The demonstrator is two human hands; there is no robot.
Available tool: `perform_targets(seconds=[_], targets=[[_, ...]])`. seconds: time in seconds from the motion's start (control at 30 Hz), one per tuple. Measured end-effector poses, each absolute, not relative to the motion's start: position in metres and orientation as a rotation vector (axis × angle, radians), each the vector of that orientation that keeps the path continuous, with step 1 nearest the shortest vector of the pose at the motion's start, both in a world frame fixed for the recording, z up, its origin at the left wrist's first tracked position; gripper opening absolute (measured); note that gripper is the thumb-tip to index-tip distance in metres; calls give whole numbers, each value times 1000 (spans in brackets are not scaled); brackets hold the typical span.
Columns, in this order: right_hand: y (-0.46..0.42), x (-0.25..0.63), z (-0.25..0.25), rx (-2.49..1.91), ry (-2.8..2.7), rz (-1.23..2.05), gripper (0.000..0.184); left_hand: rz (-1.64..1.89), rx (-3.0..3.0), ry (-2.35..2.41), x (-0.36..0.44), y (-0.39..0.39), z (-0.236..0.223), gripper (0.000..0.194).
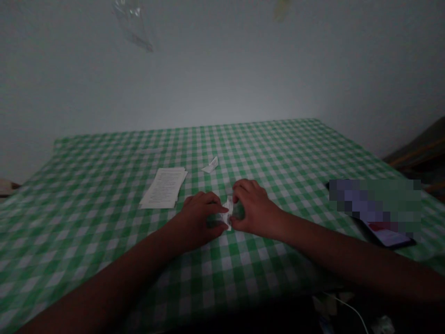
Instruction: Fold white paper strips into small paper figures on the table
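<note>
A small folded piece of white paper (227,212) stands between my two hands on the green gingham tablecloth (264,153). My left hand (198,220) comes in from the left, its fingertips pressed on the paper's left side. My right hand (253,208) holds the paper's right side, and its fingers partly cover the top. Farther off lies a smaller folded white paper scrap (210,165). A stack of printed white sheets (163,188) rests to the left of my left hand, not touching it.
A dark phone (387,234), mostly blurred out, lies on the cloth at the right. Behind the table rises a plain grey wall (222,69) with a clear plastic piece (134,23) on it. A white cable (351,311) runs below the table's near edge.
</note>
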State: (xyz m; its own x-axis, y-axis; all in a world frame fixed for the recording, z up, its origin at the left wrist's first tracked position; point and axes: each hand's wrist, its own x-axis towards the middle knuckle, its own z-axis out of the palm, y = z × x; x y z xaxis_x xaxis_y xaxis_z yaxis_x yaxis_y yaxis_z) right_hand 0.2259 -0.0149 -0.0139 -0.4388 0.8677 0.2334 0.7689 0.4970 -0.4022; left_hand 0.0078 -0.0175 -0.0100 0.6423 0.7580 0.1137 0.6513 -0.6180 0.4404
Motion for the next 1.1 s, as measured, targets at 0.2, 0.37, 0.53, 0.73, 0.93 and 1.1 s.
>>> perform_targets(seconds=[0.2,0.37,0.53,0.73,0.93,1.1], targets=[[15,230,-19,-1590,-2191,257,33,403,2494,1129,9,-16,-10,33],[28,230,-24,-1638,-2095,226,32,394,2498,1123,8,-16,-10,33],[23,233,-25,-1490,-2122,278,21,376,2535,1074,6,-16,-7,33],[13,240,-22,-1153,-2322,379,30,355,2571,973,1,-15,-2,35],[9,240,-22,-1130,-2395,389,34,423,2592,958,-2,-11,-6,35],[10,240,-23,-1128,-2381,428,32,445,2591,1045,-5,-8,-10,43]])
